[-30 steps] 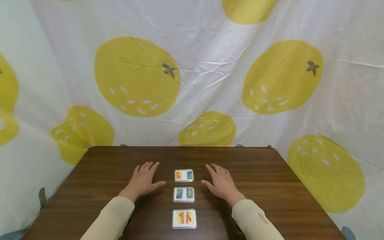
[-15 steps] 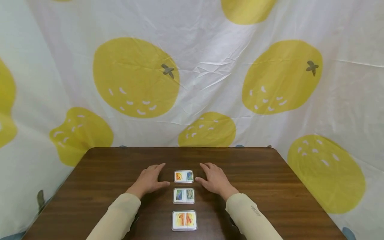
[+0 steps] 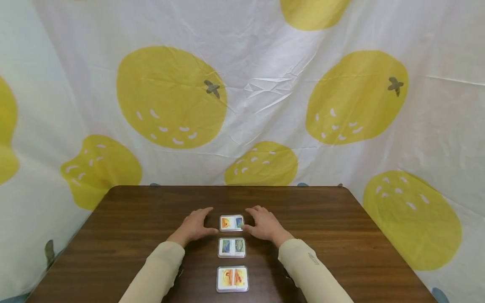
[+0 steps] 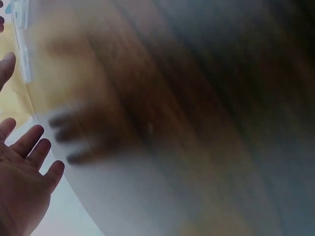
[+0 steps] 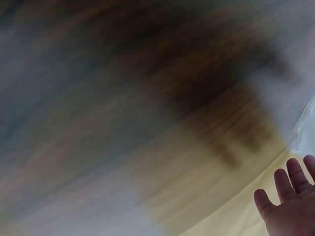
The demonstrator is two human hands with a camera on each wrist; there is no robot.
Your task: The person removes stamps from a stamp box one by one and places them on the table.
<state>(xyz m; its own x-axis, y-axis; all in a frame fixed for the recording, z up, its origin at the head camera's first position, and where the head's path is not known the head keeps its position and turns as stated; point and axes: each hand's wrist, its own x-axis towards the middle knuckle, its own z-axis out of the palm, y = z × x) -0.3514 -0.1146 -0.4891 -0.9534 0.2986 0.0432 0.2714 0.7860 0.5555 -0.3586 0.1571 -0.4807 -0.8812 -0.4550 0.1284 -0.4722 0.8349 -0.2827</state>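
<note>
Your sleeves (image 3: 155, 273) run off the bottom of the head view; so does the worktop (image 3: 125, 235), near edge out of sight. Btwn your forearms lies the near card case (image 3: 232, 278), flat, orange pics side by side. Next, the middle card case (image 3: 232, 247), flat too, w/ bluish & green pics; print's too small to read. Beyond, your L hand (image 3: 193, 226) and R hand (image 3: 266, 225) flank the far card case (image 3: 231, 223). Both hands are loose, thumbs spread from fingers, gripping nothing. L thumb sits just off the far case's L edge; R thumb overlaps its R edge, hiding a bit, & you can't tell if it touches. That case lies flat, long axis approx. L–R, orange pic to your L, blue to your R. Wrist views: hands cut off at the frame edge, mostly blurry reflections. Room: narrow strip btwn far & middle cases, more wood past your fingertips, most out to the sides. Behind the far edge: fruit-print curtain (image 3: 261, 118), top cut off.
</note>
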